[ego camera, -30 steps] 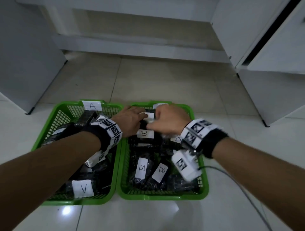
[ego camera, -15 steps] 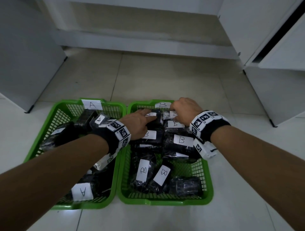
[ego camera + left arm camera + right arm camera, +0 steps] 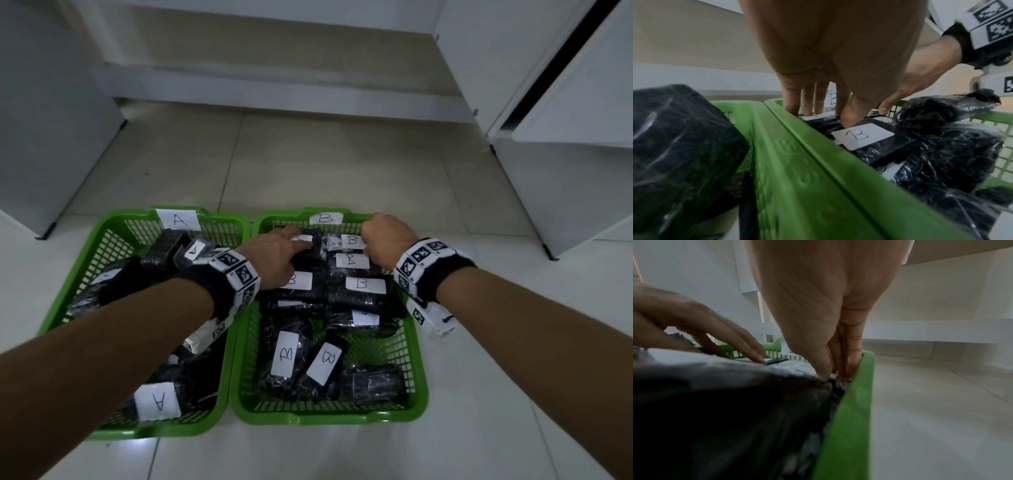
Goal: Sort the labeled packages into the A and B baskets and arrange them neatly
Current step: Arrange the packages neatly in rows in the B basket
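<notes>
Two green baskets stand side by side on the floor: basket A (image 3: 102, 240) on the left, basket B (image 3: 419, 377) on the right. Both hold black plastic-wrapped packages with white letter labels. My left hand (image 3: 284, 253) reaches across into basket B, its straight fingers (image 3: 807, 104) pressing on the far-left package (image 3: 310, 253). My right hand (image 3: 385, 236) is at the far right corner of basket B. There its thumb and fingers (image 3: 824, 369) pinch the crinkled end of the far-right B package (image 3: 352, 241) against the basket wall (image 3: 855, 402).
Several B packages lie in two rows at the back of basket B, and more lie loose at its front (image 3: 287, 356). A packages fill basket A (image 3: 157, 401). White cabinets (image 3: 548, 171) stand to the right, and a grey panel (image 3: 41, 137) to the left, on the tiled floor.
My hands have parted. The right one went from the basket's middle to its far right corner. The left one slid a little farther onto the far-left package.
</notes>
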